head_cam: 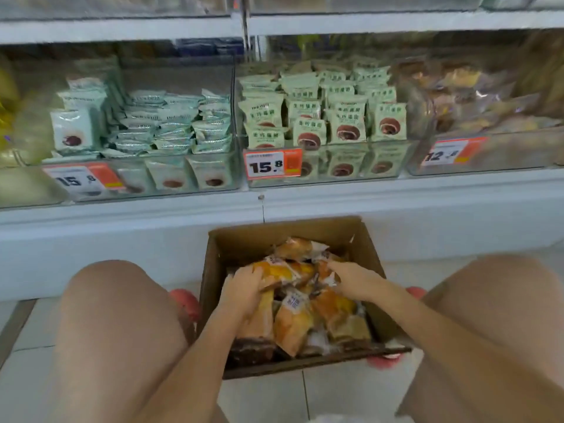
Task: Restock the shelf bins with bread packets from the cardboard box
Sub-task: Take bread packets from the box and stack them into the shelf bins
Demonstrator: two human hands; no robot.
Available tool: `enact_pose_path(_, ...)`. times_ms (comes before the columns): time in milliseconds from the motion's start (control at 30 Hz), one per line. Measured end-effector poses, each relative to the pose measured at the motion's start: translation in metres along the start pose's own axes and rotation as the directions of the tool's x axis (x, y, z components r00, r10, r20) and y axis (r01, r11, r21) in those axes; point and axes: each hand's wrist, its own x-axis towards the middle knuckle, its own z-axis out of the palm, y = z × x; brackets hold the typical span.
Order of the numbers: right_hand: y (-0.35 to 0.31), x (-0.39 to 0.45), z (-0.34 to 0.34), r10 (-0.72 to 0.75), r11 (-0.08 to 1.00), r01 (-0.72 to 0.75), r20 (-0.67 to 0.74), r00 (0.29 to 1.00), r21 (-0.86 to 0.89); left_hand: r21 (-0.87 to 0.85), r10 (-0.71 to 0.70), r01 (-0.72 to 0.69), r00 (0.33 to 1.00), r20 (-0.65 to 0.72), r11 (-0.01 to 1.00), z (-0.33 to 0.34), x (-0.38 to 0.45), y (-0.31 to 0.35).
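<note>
Head view, looking down between two bare knees at a shop shelf.

Item: open brown cardboard box (363, 239), lower centre of the frame, on the floor against the shelf base; filled with clear-wrapped orange-brown bread packets (294, 322) lying loose and overlapping.

Item: left hand (244, 290), inside the box at its left side, fingers curled round the end of a yellow-orange bread packet (276, 273) on top of the pile.

Item: right hand (354, 277), inside the box at the centre right, fingers bent onto the packets; whether it pinches one cannot be told.

Item: clear plastic shelf bins (393, 175), mid frame, side by side. Left bin: pale blue-green snack packets (171, 123), some stacked flat. Centre bin: pale green snack packets (348, 129) standing upright in rows. Right bin: blurred brown goods in clear wrap.

Item: white-and-orange price tags (273, 167) on the bin fronts, the centre one reading 15.8.

Surroundings: white metal shelf ledge (427, 203) just behind the box; pale tiled floor (262, 398); pink-red footwear (184, 302) at either side of the box.
</note>
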Motion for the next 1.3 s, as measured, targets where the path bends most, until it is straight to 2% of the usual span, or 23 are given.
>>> enact_pose_path(100, -0.006, 0.006, 0.027, -0.010, 0.996, 0.017, 0.087, 0.996, -0.083, -0.032, -0.125, 0.127, 0.989, 0.075, 0.991, 0.024, -0.003, -0.001)
enact_pose_path(200, -0.016, 0.014, 0.053, -0.048, 0.988, 0.054, 0.046, 0.998, -0.142, -0.129, -0.195, 0.197, 0.980, 0.025, 0.972, 0.034, -0.002, 0.004)
enact_pose_path(300, -0.023, 0.020, 0.073, -0.138, 0.928, 0.141, 0.032, 0.990, -0.346, -0.158, -0.251, 0.245, 0.968, -0.020, 0.957, 0.037, -0.004, 0.004)
enact_pose_path(400, -0.026, 0.025, 0.077, -0.180, 0.888, 0.177, 0.034, 0.983, -0.425, -0.178, -0.214, 0.198, 0.974, -0.070, 0.964, 0.035, -0.007, 0.008)
enact_pose_path(533, -0.028, 0.031, 0.057, -0.300, 0.825, 0.239, -0.040, 0.953, -0.512, -0.345, -0.142, 0.078, 0.976, -0.164, 0.935, 0.032, -0.008, 0.013)
enact_pose_path(633, -0.025, 0.031, 0.040, -0.343, 0.867, 0.299, -0.043, 0.938, -0.399, -0.576, -0.177, 0.053, 0.971, -0.162, 0.816, 0.026, -0.008, 0.019)
enact_pose_path(700, -0.025, 0.029, 0.030, -0.350, 0.928, 0.340, -0.044, 0.936, -0.152, -0.782, -0.170, 0.092, 0.985, -0.018, 0.616, 0.019, -0.009, 0.023)
enact_pose_path(733, -0.026, 0.027, 0.026, -0.356, 0.934, 0.356, -0.066, 0.932, -0.015, -0.852, -0.118, 0.134, 0.989, 0.085, 0.506, 0.016, -0.009, 0.024)
enact_pose_path(767, -0.029, 0.024, 0.021, -0.360, 0.923, 0.371, -0.105, 0.927, 0.105, -0.881, -0.039, 0.177, 0.983, 0.178, 0.440, 0.013, -0.011, 0.026)
enact_pose_path(833, -0.039, 0.016, 0.012, -0.350, 0.871, 0.402, -0.219, 0.911, 0.281, -0.879, 0.119, 0.213, 0.950, 0.288, 0.426, 0.011, -0.014, 0.027)
enact_pose_path(867, -0.042, 0.013, 0.009, -0.331, 0.844, 0.407, -0.259, 0.908, 0.349, -0.877, 0.159, 0.198, 0.943, 0.292, 0.438, 0.011, -0.016, 0.027)
enact_pose_path(933, -0.045, 0.009, 0.005, -0.299, 0.802, 0.402, -0.285, 0.910, 0.442, -0.875, 0.147, 0.172, 0.954, 0.263, 0.452, 0.011, -0.017, 0.026)
enact_pose_path(1067, -0.042, 0.005, 0.001, -0.204, 0.766, 0.358, -0.327, 0.923, 0.534, -0.905, 0.085, 0.236, 0.955, 0.283, 0.353, 0.007, -0.018, 0.021)
enact_pose_path(1133, -0.039, 0.000, -0.008, -0.103, 0.759, 0.263, -0.290, 0.951, 0.595, -0.918, 0.033, 0.268, 0.957, 0.289, 0.294, 0.006, -0.020, 0.019)
enact_pose_path(1233, -0.029, -0.011, -0.019, 0.013, 0.739, 0.089, -0.146, 0.989, 0.668, -0.944, -0.090, 0.277, 0.960, 0.265, 0.177, 0.003, -0.022, 0.014)
enact_pose_path(1300, -0.027, -0.017, -0.018, 0.033, 0.661, -0.005, -0.022, 0.999, 0.750, -0.964, -0.170, 0.248, 0.958, 0.230, 0.096, 0.001, -0.022, 0.009)
